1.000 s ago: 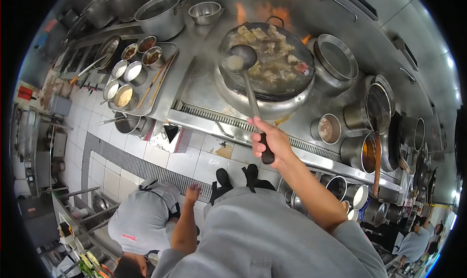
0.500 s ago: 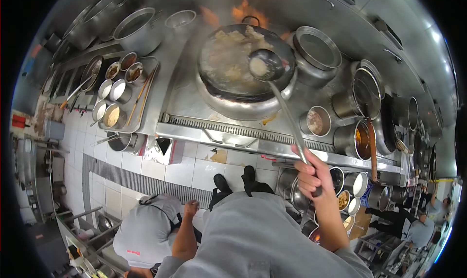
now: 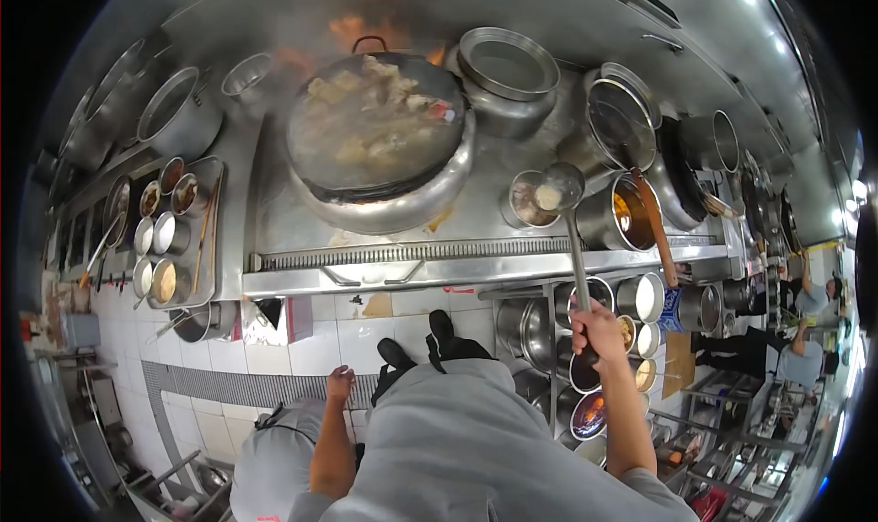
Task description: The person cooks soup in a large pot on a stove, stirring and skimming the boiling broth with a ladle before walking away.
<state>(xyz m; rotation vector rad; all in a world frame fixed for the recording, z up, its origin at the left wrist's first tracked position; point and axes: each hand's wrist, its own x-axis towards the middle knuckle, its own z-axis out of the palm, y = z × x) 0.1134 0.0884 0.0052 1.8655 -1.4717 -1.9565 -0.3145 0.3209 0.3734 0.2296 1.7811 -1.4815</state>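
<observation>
Ladle (image 3: 577, 255) gripped near its end by your right hand (image 3: 599, 333), likely for reach; your left hand (image 3: 341, 382) hangs apart, half-open

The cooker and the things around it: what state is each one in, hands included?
Wok: uncovered, steaming.
Food: spread in the wok.
Flames: burning behind the wok.
Ladle: raised, something pale in its bowl.
Right hand: closed around the ladle's handle.
Left hand: empty, fingers loosely curled.
Pot with orange contents: uncovered.
Tray: loaded with small containers.
</observation>
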